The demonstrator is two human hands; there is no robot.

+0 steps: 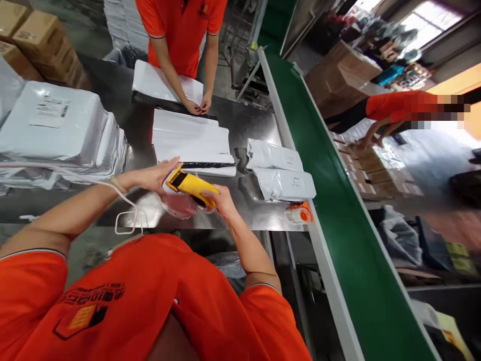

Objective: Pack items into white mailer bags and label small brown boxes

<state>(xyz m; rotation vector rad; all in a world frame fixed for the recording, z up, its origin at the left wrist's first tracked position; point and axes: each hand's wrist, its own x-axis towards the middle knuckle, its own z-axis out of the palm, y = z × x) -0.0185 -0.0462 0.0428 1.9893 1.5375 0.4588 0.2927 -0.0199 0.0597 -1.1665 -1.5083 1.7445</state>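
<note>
My right hand (221,201) is wrapped round the handle end of a yellow-and-black handheld dispenser (197,188), which resembles a label gun. At its other end, my left hand (163,175) grips the head, beside a pale round part. A clear pinkish part shows below the dispenser; its kind is unclear. Just beyond lies a white plastic mailing bag (191,140) with a dark strip along its near edge. Two white wrapped parcels (283,183) rest to the right. A white cord (93,178) runs over my left forearm.
Across the metal table (259,118), a co-worker's hands (199,105) meet above another white bag (169,82). Stacked white parcels (52,123) stand left. An orange-and-white tape dispenser (300,213) sits by the green conveyor belt (330,175). Another person bends over cartons (376,170).
</note>
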